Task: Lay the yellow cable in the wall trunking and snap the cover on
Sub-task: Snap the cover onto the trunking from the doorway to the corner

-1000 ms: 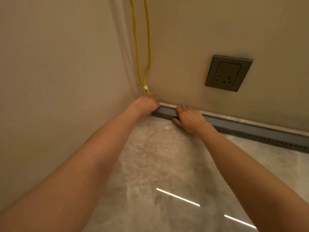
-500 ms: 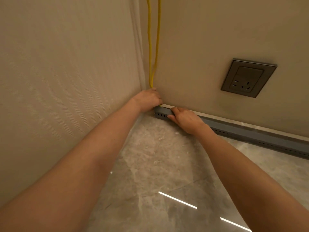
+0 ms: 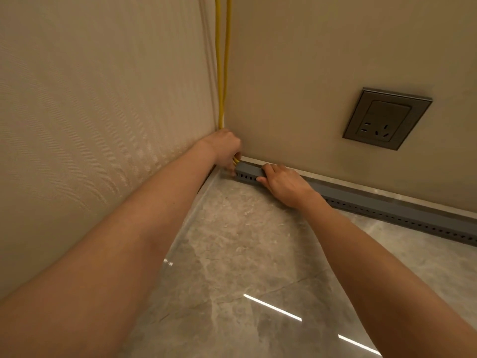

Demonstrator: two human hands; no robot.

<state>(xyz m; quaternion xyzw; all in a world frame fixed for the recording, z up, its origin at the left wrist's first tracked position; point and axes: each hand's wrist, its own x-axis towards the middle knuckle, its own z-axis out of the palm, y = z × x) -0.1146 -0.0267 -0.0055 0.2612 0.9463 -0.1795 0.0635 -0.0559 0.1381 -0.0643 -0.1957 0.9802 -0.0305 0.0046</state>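
A doubled yellow cable hangs down the room corner into my left hand, which is closed around it right at the left end of the trunking. Grey slotted trunking runs along the foot of the right wall, its cover lying on top. My right hand presses flat over the trunking near its left end, fingers over the top and thumb on the front face. The cable inside the trunking is hidden.
A grey wall socket sits on the right wall above the trunking. A pale skirting strip runs behind the trunking. The glossy marble floor lies below; the striped left wall closes the corner.
My left hand has slid down to the trunking's end, and yellow strands now show under its fingers. My right hand has stayed on the cover near the left end. The view shifted left.
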